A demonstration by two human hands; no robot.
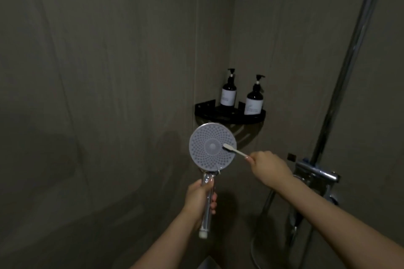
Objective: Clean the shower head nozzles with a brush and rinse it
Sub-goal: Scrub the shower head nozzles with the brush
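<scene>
The right hand [267,167] hides the rear of the brush [235,151] handle. The left hand [200,201] covers the middle of the shower head [212,146] handle. Above the right hand, print on the 2 bottles [253,99] is too small to read. To its right, the chrome rail [349,54] runs off the top edge.

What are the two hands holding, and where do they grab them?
The left hand grips the shower head by its chrome handle. The right hand pinches the toothbrush at the end of its handle.

Bottle labels [228,98] (print illegible)
</scene>
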